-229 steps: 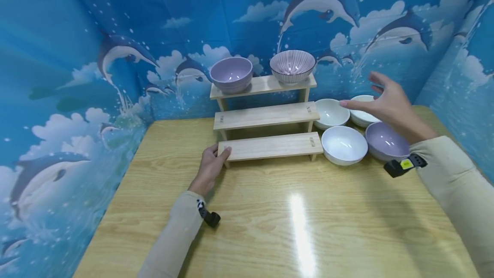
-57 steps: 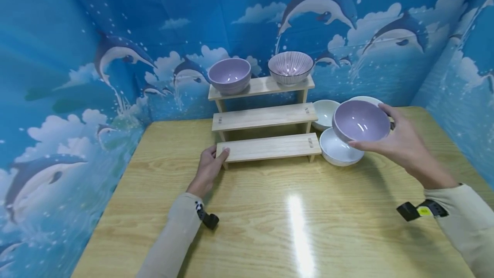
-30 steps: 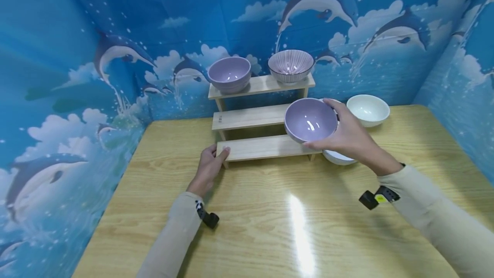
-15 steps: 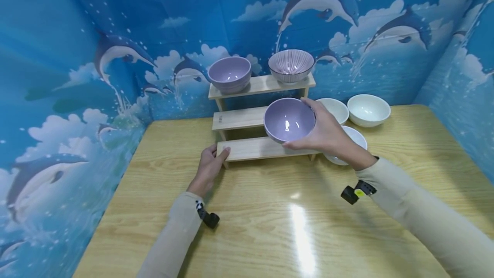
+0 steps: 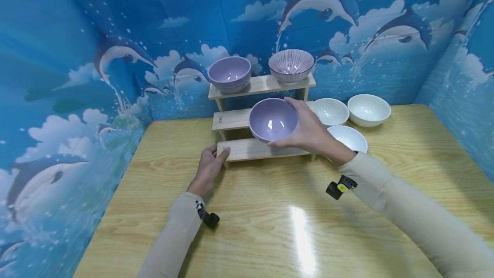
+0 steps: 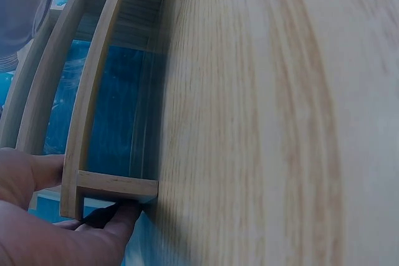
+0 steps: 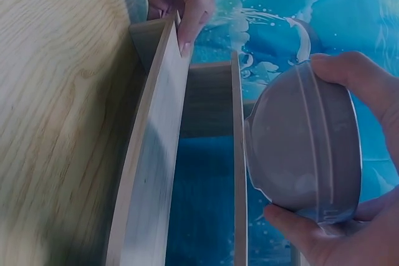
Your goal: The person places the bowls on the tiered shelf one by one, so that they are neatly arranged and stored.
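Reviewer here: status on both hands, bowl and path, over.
Right hand holding a purple bowl by the middle shelf, contact unclear. Left hand pinching bottom shelf at its left end. Nothing visibly obstructing the bowl.

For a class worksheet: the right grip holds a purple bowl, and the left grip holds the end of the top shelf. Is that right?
Not the top shelf: the head view shows the left grip holding the end of the bottom shelf, while the right grip holds a purple bowl.
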Motion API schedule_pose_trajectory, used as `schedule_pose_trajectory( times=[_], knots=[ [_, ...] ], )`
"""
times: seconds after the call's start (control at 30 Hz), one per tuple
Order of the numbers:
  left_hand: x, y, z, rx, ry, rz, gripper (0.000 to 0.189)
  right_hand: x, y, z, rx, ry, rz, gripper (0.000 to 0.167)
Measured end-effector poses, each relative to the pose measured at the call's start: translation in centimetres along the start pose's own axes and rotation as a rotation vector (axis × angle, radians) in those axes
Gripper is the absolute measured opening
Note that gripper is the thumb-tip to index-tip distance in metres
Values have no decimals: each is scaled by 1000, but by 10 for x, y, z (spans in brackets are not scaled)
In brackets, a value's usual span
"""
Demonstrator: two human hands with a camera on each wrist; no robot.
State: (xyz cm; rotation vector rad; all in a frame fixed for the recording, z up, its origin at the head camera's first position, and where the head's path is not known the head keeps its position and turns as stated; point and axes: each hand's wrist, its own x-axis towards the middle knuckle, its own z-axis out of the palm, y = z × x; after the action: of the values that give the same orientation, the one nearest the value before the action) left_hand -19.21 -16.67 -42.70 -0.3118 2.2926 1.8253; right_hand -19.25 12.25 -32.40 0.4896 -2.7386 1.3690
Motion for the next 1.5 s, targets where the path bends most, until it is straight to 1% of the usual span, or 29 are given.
schedule_pose_trajectory(
  times=[0.27, 0.43, 0.7, 0.9, 1.13, 1.37, 1.5],
  knots=[
    [3, 1, 1, 10, 16, -10, 63, 9, -6, 11, 22, -7, -35, 127],
    [4, 1, 1, 8, 20, -14, 64, 14, -10, 18, 23, -14, -47, 127],
    [4, 1, 1, 19, 17, -15, 64, 24, -14, 29, 40, -39, -35, 127],
    [3, 1, 2, 16, 14, 2, 60, 31, -17, 35, 42, -46, -18, 128],
    [2, 1, 2, 23, 6, 23, 53, 38, -19, 41, 75, -53, -11, 127],
    [2, 1, 1, 25, 7, 15, 57, 45, -24, 49, 94, -54, 6, 127],
    [3, 0, 1, 12, 8, 17, 58, 49, -26, 53, 107, -43, -4, 124]
  ],
)
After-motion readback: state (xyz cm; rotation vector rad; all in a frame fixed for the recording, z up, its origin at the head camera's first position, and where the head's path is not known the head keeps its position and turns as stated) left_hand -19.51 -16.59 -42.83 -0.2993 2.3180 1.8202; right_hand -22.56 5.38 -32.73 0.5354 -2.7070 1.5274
